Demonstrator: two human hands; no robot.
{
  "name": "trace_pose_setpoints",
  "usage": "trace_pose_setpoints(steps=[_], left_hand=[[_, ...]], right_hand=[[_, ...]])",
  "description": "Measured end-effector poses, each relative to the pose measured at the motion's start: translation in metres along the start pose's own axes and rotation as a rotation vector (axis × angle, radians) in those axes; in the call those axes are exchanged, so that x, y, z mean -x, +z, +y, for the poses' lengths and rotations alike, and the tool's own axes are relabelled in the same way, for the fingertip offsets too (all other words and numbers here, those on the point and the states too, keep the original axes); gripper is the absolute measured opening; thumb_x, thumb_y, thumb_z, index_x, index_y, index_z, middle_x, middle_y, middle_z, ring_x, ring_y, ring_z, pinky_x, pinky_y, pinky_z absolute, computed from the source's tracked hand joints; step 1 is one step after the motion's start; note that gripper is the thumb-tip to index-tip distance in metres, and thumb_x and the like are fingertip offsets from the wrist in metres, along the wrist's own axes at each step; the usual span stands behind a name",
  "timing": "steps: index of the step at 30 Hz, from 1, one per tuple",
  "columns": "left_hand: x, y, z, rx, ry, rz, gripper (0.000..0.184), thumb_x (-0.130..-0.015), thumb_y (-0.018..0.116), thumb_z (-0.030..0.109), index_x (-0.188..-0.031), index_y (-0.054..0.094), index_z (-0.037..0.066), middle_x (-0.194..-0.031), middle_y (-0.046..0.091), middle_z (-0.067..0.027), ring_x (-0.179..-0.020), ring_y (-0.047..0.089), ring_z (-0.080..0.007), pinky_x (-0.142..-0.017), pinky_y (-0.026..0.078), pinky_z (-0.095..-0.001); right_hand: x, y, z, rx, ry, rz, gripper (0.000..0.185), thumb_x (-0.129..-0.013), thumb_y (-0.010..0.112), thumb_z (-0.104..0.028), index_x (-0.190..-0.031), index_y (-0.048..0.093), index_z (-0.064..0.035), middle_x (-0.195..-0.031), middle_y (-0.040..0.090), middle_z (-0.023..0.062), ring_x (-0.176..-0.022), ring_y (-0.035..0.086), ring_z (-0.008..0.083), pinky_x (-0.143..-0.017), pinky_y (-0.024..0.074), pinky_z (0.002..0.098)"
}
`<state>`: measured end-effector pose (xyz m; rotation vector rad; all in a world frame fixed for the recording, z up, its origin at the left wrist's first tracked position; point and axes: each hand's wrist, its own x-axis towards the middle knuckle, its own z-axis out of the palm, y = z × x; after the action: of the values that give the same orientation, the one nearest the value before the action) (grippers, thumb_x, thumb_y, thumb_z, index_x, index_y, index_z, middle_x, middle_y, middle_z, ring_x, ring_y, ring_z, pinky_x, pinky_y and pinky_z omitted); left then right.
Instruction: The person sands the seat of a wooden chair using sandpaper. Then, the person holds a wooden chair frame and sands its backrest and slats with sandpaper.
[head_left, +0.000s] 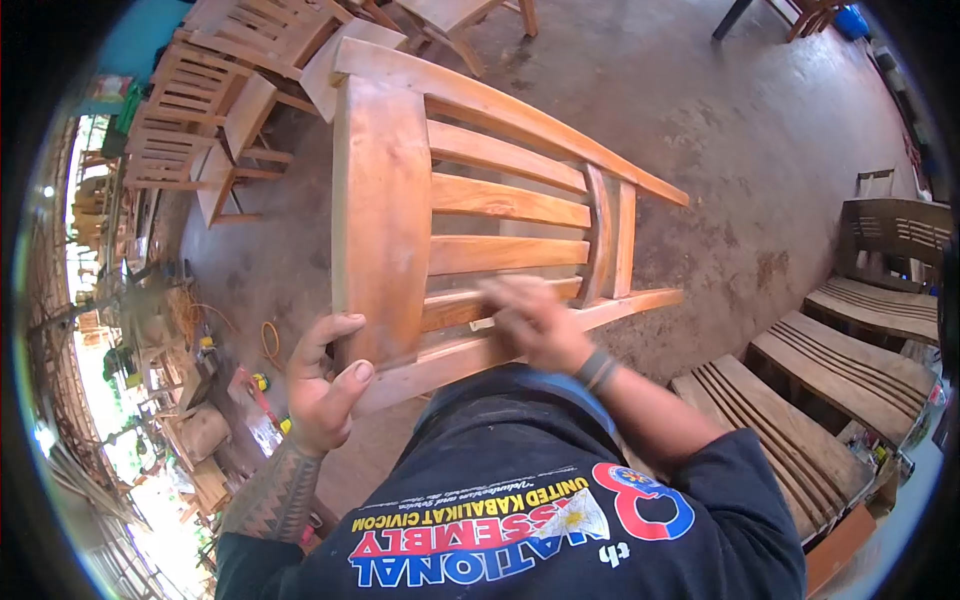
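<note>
Two bare hands on one slatted wooden frame, tilted in front of the dark shirt, above the concrete floor. Possible trouble from here: a swing or twist of the frame, for want of any grip at the far post, with just one corner steadied. Also possible: pinched or scraped fingertips between the lowest slat and the near post, through quick motion in so narrow a gap; maybe a splinter too, from bare skin along a wood edge.

Left hand: half curled around the near end of the broad rail, thumb and forefinger set apart, with hold of the corner. Right hand: over the near post and lowest slat, fingers seemingly bent, but too smeared by motion to tell how far open or whether gripping anything. At that wrist, a dark wristband. Off to the right, well apart, slatted wooden panels; upper left, wooden chairs.
</note>
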<state>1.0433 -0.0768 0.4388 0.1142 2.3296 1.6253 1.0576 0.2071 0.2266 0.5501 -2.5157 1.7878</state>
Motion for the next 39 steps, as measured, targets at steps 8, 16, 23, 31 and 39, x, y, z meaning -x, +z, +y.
trace_pose_setpoints(steps=[8, 16, 23, 31, 39], left_hand=[[0.003, 0.003, -0.001, -0.015, -0.066, 0.060, 0.048, -0.097, 0.070, 0.010, -0.143, 0.061, 0.000, -0.142, 0.062, -0.0126, -0.137, 0.058, -0.0225, -0.119, 0.041, -0.0379], [0.001, 0.003, 0.003, -0.054, -0.058, 0.068, 0.051, -0.096, 0.070, 0.014, -0.143, 0.060, -0.001, -0.135, 0.062, -0.0115, -0.131, 0.059, -0.0224, -0.117, 0.041, -0.0371], [0.006, 0.000, 0.001, -0.146, -0.002, 0.055, 0.052, -0.094, 0.069, 0.015, -0.143, 0.060, -0.002, -0.133, 0.062, -0.0125, -0.132, 0.057, -0.0240, -0.119, 0.039, -0.0384], [0.006, 0.003, 0.000, -0.128, -0.038, 0.080, 0.053, -0.094, 0.071, 0.015, -0.143, 0.060, 0.000, -0.133, 0.062, -0.0121, -0.130, 0.057, -0.0235, -0.118, 0.040, -0.0392], [0.006, 0.002, 0.001, -0.140, -0.006, 0.056, 0.050, -0.094, 0.071, 0.014, -0.141, 0.060, 0.001, -0.126, 0.059, -0.0106, -0.122, 0.058, -0.0225, -0.112, 0.042, -0.0375]], right_hand=[[0.007, -0.001, -0.009, -0.050, 0.137, -0.066, 0.045, -0.110, 0.065, -0.027, -0.154, 0.064, -0.0168, -0.153, 0.062, 0.0227, -0.146, 0.055, 0.0392, -0.121, 0.0388, 0.0521], [0.019, -0.013, 0.060, 0.178, 0.411, -0.137, 0.035, -0.112, 0.059, -0.033, -0.133, 0.077, -0.0116, -0.119, 0.077, 0.0142, -0.117, 0.070, 0.0338, -0.113, 0.0420, 0.0547], [0.011, -0.007, 0.047, -0.091, 0.145, -0.049, 0.033, -0.109, 0.064, -0.021, -0.138, 0.072, -0.0077, -0.115, 0.072, 0.0190, -0.109, 0.069, 0.0395, -0.097, 0.0566, 0.0490], [0.004, -0.008, 0.045, -0.143, 0.194, -0.061, 0.034, -0.111, 0.062, -0.035, -0.126, 0.076, -0.0072, -0.113, 0.074, 0.0192, -0.112, 0.070, 0.0412, -0.101, 0.0551, 0.0509], [0.027, -0.014, 0.068, 0.053, 0.245, -0.094, 0.037, -0.109, 0.064, -0.030, -0.137, 0.073, -0.0073, -0.126, 0.073, 0.0185, -0.120, 0.069, 0.0401, -0.106, 0.0545, 0.0495]])
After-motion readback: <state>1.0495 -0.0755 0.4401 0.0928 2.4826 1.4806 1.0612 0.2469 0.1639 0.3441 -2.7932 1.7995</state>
